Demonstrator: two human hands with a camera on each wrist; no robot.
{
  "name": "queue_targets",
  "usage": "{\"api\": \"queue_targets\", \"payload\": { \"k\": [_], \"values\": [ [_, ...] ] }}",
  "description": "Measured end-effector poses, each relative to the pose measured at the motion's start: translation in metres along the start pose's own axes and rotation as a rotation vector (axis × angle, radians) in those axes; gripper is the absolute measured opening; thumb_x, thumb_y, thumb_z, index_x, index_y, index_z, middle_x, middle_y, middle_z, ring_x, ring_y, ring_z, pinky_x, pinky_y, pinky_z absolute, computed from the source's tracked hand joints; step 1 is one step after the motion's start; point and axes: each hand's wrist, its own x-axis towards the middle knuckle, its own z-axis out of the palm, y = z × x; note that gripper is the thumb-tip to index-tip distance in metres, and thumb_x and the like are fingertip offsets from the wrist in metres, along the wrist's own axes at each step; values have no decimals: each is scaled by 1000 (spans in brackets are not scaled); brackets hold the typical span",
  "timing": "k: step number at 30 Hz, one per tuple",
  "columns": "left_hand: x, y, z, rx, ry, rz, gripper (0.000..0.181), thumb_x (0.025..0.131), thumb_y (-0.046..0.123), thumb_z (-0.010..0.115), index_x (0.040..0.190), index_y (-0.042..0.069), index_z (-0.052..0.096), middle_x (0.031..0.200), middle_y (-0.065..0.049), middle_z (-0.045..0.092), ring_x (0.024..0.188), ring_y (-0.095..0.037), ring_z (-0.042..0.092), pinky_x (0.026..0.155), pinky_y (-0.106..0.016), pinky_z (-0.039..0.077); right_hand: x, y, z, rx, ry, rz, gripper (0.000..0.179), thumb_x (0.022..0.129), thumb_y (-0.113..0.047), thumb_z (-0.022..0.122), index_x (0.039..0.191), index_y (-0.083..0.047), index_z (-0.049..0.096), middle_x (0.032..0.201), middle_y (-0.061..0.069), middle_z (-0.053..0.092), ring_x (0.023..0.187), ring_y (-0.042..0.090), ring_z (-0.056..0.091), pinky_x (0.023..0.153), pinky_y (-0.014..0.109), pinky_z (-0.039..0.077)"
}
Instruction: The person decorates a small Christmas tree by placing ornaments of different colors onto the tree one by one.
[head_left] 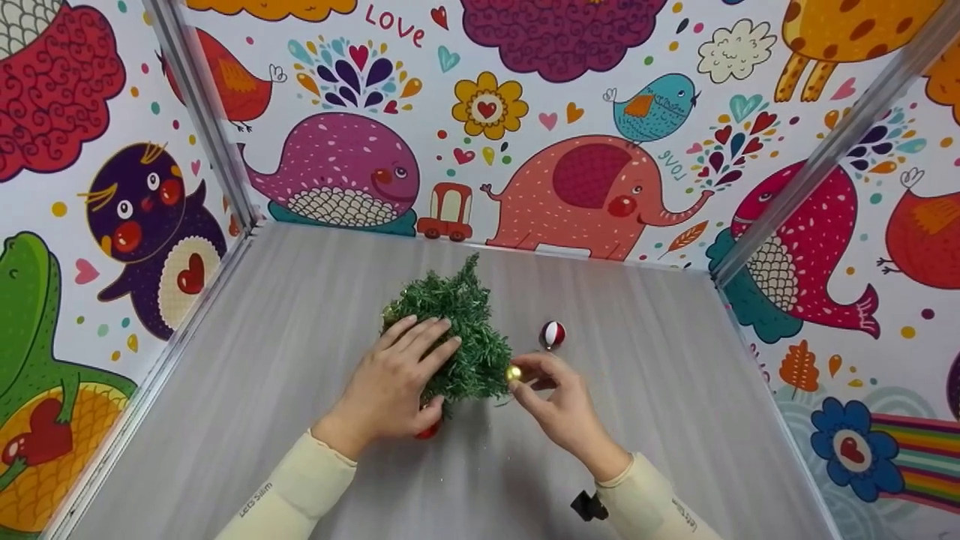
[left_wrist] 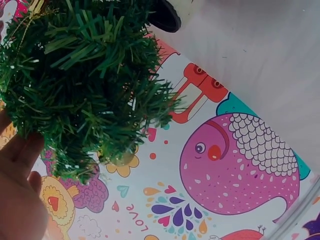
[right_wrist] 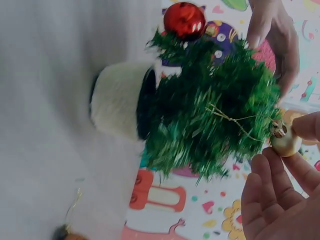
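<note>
A small green artificial Christmas tree (head_left: 457,330) stands in a whitish pot (right_wrist: 120,100), which shows in the right wrist view. My left hand (head_left: 397,379) rests on the tree's left side with fingers extended over the branches. At the right edge of the branches, my right hand (head_left: 555,397) pinches a small gold ball ornament (head_left: 514,373) between thumb and fingers. Its gold string loop (right_wrist: 232,119) lies across the needles. A shiny red ball (right_wrist: 185,21) hangs low on the tree, mostly behind my left thumb in the head view. Another golden ball (left_wrist: 122,157) shows among the branches in the left wrist view.
A red, white and dark striped ball ornament (head_left: 553,334) lies on the grey table (head_left: 300,285), right of the tree. Cartoon-printed panels (head_left: 450,112) with metal corner posts enclose the back and sides. A small black object (head_left: 589,506) shows beside the right sleeve.
</note>
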Motion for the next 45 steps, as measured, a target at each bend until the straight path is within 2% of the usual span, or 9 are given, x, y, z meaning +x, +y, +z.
{"api": "queue_targets", "payload": {
  "k": [5, 10, 13, 17, 23, 32, 37, 43, 45],
  "values": [
    [3, 3, 0, -9, 52, 29, 64, 76, 42, 71, 131, 10, 64, 141, -13, 55, 131, -29, 49, 116, -46, 25, 2, -32, 4, 27, 7, -41, 23, 85, 5, 72, 108, 4, 67, 99, 9, 69, 89, 22, 66, 74, 38, 56],
    [7, 11, 4, -62, 117, 54, 58, 76, 46, 76, 120, 10, 70, 134, -11, 60, 126, -28, 54, 114, -44, 29, 1, -38, 9, 51, 31, -118, 26, 83, 7, 73, 107, 3, 67, 99, 9, 69, 88, 22, 66, 71, 43, 56],
    [9, 16, 7, -110, 146, 62, 51, 75, 48, 79, 109, 11, 73, 131, -10, 62, 123, -26, 56, 113, -43, 31, 0, -40, 12, 82, 37, -152, 26, 82, 8, 73, 107, 3, 66, 99, 11, 69, 88, 23, 66, 70, 43, 56],
    [9, 23, 12, -152, 195, 65, 35, 74, 42, 83, 94, 14, 74, 125, -7, 65, 118, -23, 59, 110, -42, 35, -1, -39, 15, 110, 45, -169, 25, 82, 8, 73, 106, 4, 66, 98, 11, 69, 86, 24, 66, 70, 40, 56],
    [10, 28, 16, -182, 265, 43, 8, 77, 19, 79, 82, 16, 74, 115, -4, 69, 111, -22, 63, 105, -42, 39, -2, -35, 17, 130, 65, -157, 25, 82, 10, 72, 105, 4, 66, 98, 11, 69, 86, 23, 66, 69, 36, 56],
    [5, 28, 14, -238, 278, -22, 3, 75, 15, 73, 76, 15, 70, 110, -3, 70, 108, -22, 63, 104, -45, 41, -17, -19, 25, 139, 48, -65, 29, 85, 11, 68, 112, 7, 61, 100, 14, 67, 88, 23, 64, 69, 33, 54],
    [4, 30, 14, -190, 278, 7, 5, 73, 16, 74, 74, 14, 70, 108, -4, 69, 108, -23, 62, 103, -46, 41, -26, -12, 34, 129, -11, -20, 25, 85, 10, 66, 110, 5, 62, 97, 12, 67, 87, 22, 64, 68, 33, 53],
    [4, 31, 14, -108, 295, 81, 3, 73, 13, 71, 72, 14, 68, 89, -3, 65, 91, -23, 62, 98, -44, 44, -28, -11, 44, 120, -32, 17, 23, 85, 8, 65, 107, 3, 63, 97, 11, 69, 89, 24, 66, 68, 33, 53],
    [4, 32, 14, -101, 292, 87, 3, 73, 12, 70, 72, 13, 68, 86, -2, 64, 88, -23, 62, 97, -43, 45, -28, -9, 47, 117, -19, 2, 24, 85, 9, 66, 108, 3, 63, 98, 12, 68, 90, 26, 66, 68, 34, 54]
  ]
}}
